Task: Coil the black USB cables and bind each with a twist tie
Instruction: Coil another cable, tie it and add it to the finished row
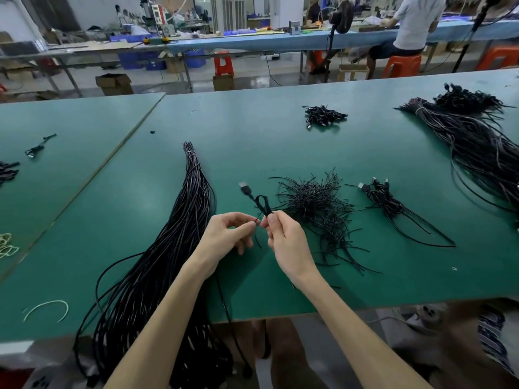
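Observation:
My right hand (pixel 286 242) grips a small coiled black USB cable (pixel 259 202), its plug pointing up and left above my fingers. My left hand (pixel 227 237) pinches the end of a black twist tie (pixel 257 237) at the base of the coil, and the tie's tail hangs down between my hands. A loose heap of black twist ties (pixel 317 203) lies just right of my hands. A long bundle of uncoiled black cables (pixel 179 234) runs from the table's middle down past the near edge on my left.
The green table (pixel 252 136) also holds a coiled cable (pixel 384 197) with long tails to the right, a small pile of bound cables (pixel 323 115) farther back, and a big cable bundle (pixel 471 141) at far right. A person sits at a rear bench.

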Motion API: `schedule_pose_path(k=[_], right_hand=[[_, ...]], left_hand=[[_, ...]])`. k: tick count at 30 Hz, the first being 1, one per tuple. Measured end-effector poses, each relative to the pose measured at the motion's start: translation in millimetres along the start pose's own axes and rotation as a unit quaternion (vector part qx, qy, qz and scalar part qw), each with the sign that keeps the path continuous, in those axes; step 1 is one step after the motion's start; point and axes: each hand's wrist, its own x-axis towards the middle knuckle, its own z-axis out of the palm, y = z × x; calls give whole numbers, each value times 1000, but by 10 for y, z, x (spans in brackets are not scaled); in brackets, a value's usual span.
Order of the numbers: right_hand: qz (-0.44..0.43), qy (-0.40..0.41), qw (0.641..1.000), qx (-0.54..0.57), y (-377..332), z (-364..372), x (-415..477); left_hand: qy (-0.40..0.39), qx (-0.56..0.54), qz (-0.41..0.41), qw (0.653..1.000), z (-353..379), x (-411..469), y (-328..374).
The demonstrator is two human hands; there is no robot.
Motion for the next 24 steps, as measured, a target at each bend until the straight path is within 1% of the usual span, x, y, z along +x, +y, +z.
schedule_pose_path(k=[3, 7, 10, 14, 19, 24], right_hand=[[-5, -24, 999, -39, -3, 22, -7], [14, -22, 999, -32, 7, -4, 8], [16, -25, 999, -39, 17, 0, 9], [16, -29, 999, -30, 28, -1, 8], [15, -38, 999, -9, 35, -8, 12], [13, -51, 999, 11, 46, 6, 14]], left_hand=[[-11, -12, 9, 1000, -13, -2, -1], [-15, -37, 32, 999, -24, -23, 17], [-13, -60, 32, 998, -48, -29, 14], [-20, -76, 33, 996, -71, -27, 1], [-49, -84, 39, 995, -111, -29, -18], [-46, -94, 46, 993, -132, -8, -53]])
